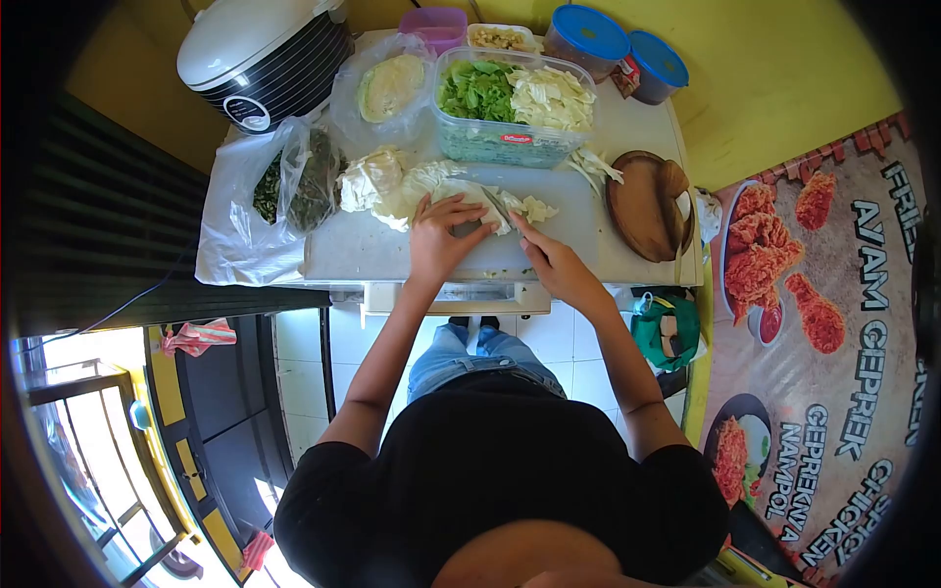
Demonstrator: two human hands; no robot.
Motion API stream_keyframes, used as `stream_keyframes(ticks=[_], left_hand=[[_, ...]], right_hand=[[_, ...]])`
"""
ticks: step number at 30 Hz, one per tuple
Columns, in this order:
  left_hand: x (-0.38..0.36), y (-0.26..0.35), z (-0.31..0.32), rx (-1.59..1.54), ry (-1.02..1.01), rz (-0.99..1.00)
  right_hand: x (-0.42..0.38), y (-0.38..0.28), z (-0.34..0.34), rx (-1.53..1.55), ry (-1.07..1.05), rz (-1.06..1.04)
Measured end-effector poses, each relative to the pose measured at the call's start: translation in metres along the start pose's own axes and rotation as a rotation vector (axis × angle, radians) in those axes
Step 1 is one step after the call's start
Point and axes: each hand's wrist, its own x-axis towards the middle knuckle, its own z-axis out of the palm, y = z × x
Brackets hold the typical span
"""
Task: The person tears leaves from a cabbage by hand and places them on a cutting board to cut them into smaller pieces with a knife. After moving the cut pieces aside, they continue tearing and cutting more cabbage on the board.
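My left hand (446,233) presses curved fingers onto a pale piece of cabbage (431,182) on the white cutting board (382,253). In my right hand (557,263) is a knife (498,204), its blade slanting against the cabbage's right end. Small cut shreds (536,209) lie just right of the blade. Left of my left hand sits a looser heap of cabbage leaves (371,180). Behind the board stands a clear plastic container (515,147) with chopped green leaves on one side and pale cut cabbage on the other.
A plastic bag (245,250) with dark greens lies at the left, near a rice cooker (260,59). Bagged cabbage (390,86) is farther back. Blue-lidded tubs (591,29) stand at the back. A round wooden mortar (642,206) with a pestle sits at the right.
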Motion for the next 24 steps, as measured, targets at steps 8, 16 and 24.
stream_keyframes(ticks=[8, 16, 24], left_hand=[[-0.001, 0.002, -0.001, 0.000, 0.007, 0.005], [-0.001, 0.000, 0.000, 0.000, 0.012, 0.014], [0.002, -0.001, -0.001, -0.003, -0.004, 0.001]], right_hand=[[-0.002, 0.005, -0.010, 0.387, -0.064, 0.277], [0.005, 0.012, 0.001, -0.325, -0.006, 0.094], [0.009, 0.010, 0.021, -0.503, 0.092, 0.092]])
